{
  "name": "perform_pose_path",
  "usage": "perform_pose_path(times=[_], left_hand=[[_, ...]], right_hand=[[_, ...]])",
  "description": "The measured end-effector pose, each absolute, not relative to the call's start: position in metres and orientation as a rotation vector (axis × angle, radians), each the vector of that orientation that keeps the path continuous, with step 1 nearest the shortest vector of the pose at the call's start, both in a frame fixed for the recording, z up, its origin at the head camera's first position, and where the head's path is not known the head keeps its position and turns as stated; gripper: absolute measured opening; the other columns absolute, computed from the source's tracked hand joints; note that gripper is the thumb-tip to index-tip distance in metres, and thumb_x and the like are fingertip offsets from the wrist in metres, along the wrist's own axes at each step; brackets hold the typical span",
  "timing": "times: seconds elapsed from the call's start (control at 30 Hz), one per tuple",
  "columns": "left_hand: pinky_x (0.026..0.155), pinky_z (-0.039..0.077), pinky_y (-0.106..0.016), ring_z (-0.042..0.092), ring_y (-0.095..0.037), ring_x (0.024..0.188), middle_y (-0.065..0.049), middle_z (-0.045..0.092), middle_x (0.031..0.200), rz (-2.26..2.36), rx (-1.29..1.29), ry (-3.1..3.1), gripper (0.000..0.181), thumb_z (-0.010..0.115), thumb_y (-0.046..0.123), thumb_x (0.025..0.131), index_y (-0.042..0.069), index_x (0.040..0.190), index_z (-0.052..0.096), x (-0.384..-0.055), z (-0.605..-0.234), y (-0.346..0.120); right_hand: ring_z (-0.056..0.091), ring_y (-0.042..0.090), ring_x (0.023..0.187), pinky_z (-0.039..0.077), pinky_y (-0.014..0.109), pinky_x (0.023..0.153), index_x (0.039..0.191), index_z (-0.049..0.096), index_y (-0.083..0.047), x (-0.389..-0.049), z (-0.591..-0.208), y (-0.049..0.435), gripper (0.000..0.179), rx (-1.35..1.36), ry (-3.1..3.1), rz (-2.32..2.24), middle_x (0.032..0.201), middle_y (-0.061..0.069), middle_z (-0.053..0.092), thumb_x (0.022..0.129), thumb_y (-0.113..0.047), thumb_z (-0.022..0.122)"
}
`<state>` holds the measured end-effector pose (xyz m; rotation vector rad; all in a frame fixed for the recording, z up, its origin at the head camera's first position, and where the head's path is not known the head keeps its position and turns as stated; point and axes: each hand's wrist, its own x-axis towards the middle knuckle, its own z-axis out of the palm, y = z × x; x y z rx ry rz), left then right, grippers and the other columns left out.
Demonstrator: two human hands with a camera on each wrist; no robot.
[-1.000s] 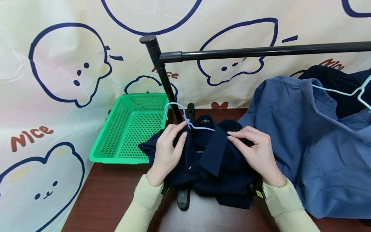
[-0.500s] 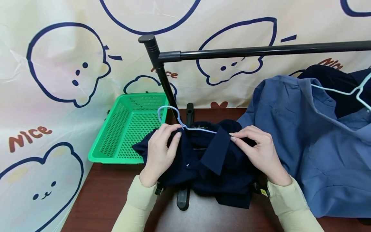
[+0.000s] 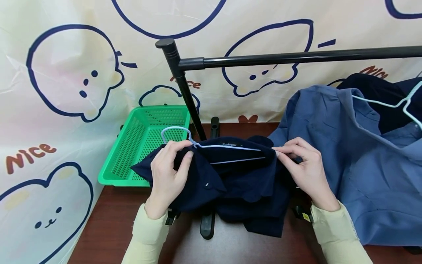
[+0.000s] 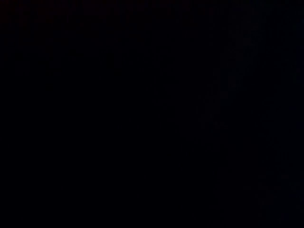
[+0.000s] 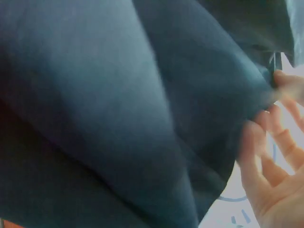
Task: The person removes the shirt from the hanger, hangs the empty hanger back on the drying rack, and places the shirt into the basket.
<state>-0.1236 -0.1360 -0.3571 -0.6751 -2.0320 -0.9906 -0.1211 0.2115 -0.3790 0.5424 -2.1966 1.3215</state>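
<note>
A navy collared shirt (image 3: 244, 183) is spread between both hands, its neck pulled wide. Inside the neck lies a light blue hanger (image 3: 227, 147), with its hook (image 3: 174, 128) sticking out at the left. My left hand (image 3: 169, 172) pinches the hanger's neck together with the collar edge. With thumb and fingers, my right hand (image 3: 304, 168) pinches the other side of the collar. In the right wrist view, dark shirt cloth (image 5: 142, 118) fills most of the picture and the right hand (image 5: 273, 161) shows at the right. The left wrist view is black.
A green basket (image 3: 108, 176) stands behind the left hand. The clothes rack's black post (image 3: 186, 91) rises behind the shirt, its rail (image 3: 280, 57) running right. On the right hang a blue garment (image 3: 316, 146) on a pale green hanger (image 3: 395, 105) and dark clothing behind.
My left hand has moved left with the hanger, and its hook has tipped leftward. My right hand has shifted slightly right. The collar has opened wider, showing more of the hanger.
</note>
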Motion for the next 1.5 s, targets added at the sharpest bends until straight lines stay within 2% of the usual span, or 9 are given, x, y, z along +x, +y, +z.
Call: perform_pose_path(times=[0.23, 0.47, 0.57, 0.67, 0.8, 0.9, 1.07, 1.3, 1.5], left_hand=[[0.083, 0.047, -0.035, 0.062, -0.026, 0.091, -0.011, 0.068, 0.105, -1.109, -0.664, -1.983, 0.026, 0.066, 0.004, 0.096, 0.002, 0.121, 0.066, -0.125, -0.362, -0.141], [0.095, 0.044, -0.035, 0.059, -0.028, 0.103, -0.018, 0.064, 0.116, -1.217, -0.62, -2.054, 0.028, 0.062, -0.009, 0.095, -0.005, 0.123, 0.059, -0.126, -0.365, -0.142], [0.094, 0.044, -0.036, 0.059, -0.029, 0.102, -0.019, 0.063, 0.115, -1.227, -0.617, -2.073, 0.024, 0.06, -0.009, 0.097, -0.007, 0.12, 0.057, -0.126, -0.366, -0.142], [0.09, 0.045, -0.038, 0.059, -0.028, 0.098, -0.018, 0.064, 0.111, -1.209, -0.604, -2.087, 0.022, 0.06, -0.007, 0.097, -0.006, 0.118, 0.058, -0.126, -0.367, -0.14], [0.081, 0.047, -0.039, 0.06, -0.026, 0.09, -0.016, 0.065, 0.107, -1.127, -0.57, -2.102, 0.02, 0.063, -0.001, 0.097, -0.004, 0.117, 0.06, -0.126, -0.37, -0.137], [0.073, 0.049, -0.04, 0.062, -0.026, 0.083, -0.015, 0.067, 0.105, -1.063, -0.561, -2.099, 0.021, 0.065, 0.004, 0.097, -0.003, 0.117, 0.062, -0.126, -0.37, -0.133], [0.066, 0.052, -0.042, 0.066, -0.026, 0.083, -0.014, 0.07, 0.107, -0.992, -0.565, -2.096, 0.023, 0.066, 0.012, 0.098, -0.001, 0.117, 0.064, -0.126, -0.369, -0.126], [0.062, 0.05, -0.04, 0.065, -0.024, 0.079, -0.01, 0.071, 0.108, -1.001, -0.595, -2.102, 0.022, 0.067, 0.013, 0.098, 0.0, 0.116, 0.066, -0.123, -0.368, -0.12], [0.072, 0.051, -0.041, 0.065, -0.025, 0.087, -0.009, 0.07, 0.106, -1.02, -0.597, -2.103, 0.023, 0.068, 0.013, 0.098, 0.002, 0.118, 0.069, -0.123, -0.368, -0.122]], right_hand=[[0.066, 0.011, 0.076, 0.052, 0.016, 0.072, 0.109, 0.079, -0.01, -0.118, -0.381, 0.211, 0.019, 0.334, -2.287, 1.423, 0.091, 0.002, 0.072, 0.092, -0.002, 0.075], [0.061, 0.01, 0.078, 0.047, 0.017, 0.071, 0.117, 0.077, -0.006, -0.117, -0.386, 0.206, 0.023, 0.383, -2.26, 1.45, 0.09, 0.005, 0.072, 0.097, 0.0, 0.068], [0.059, 0.012, 0.081, 0.045, 0.018, 0.073, 0.121, 0.076, -0.006, -0.117, -0.388, 0.204, 0.026, 0.415, -2.258, 1.472, 0.094, 0.003, 0.071, 0.099, 0.001, 0.064], [0.057, 0.012, 0.069, 0.045, 0.019, 0.066, 0.129, 0.072, -0.01, -0.116, -0.388, 0.203, 0.03, 0.433, -2.287, 1.492, 0.101, 0.001, 0.07, 0.103, -0.003, 0.058], [0.046, 0.017, 0.054, 0.043, 0.024, 0.059, 0.139, 0.066, -0.015, -0.114, -0.386, 0.201, 0.035, 0.42, -2.299, 1.524, 0.094, 0.004, 0.064, 0.109, -0.011, 0.049], [0.049, 0.018, 0.059, 0.043, 0.025, 0.064, 0.141, 0.065, -0.018, -0.11, -0.384, 0.195, 0.036, 0.342, -2.312, 1.476, 0.088, 0.006, 0.06, 0.105, -0.015, 0.059], [0.058, 0.015, 0.073, 0.043, 0.026, 0.064, 0.14, 0.059, -0.017, -0.108, -0.382, 0.183, 0.056, 0.174, -2.439, 1.219, 0.096, 0.002, 0.065, 0.09, -0.031, 0.08], [0.054, 0.014, 0.056, 0.039, 0.029, 0.054, 0.112, 0.073, -0.016, -0.115, -0.386, 0.176, 0.02, -0.004, -2.417, 1.084, 0.074, -0.001, 0.066, 0.093, -0.023, 0.074], [0.045, 0.016, 0.05, 0.036, 0.035, 0.052, 0.125, 0.074, -0.019, -0.117, -0.389, 0.178, 0.027, 0.063, -2.453, 1.071, 0.061, -0.002, 0.056, 0.1, -0.018, 0.063]])
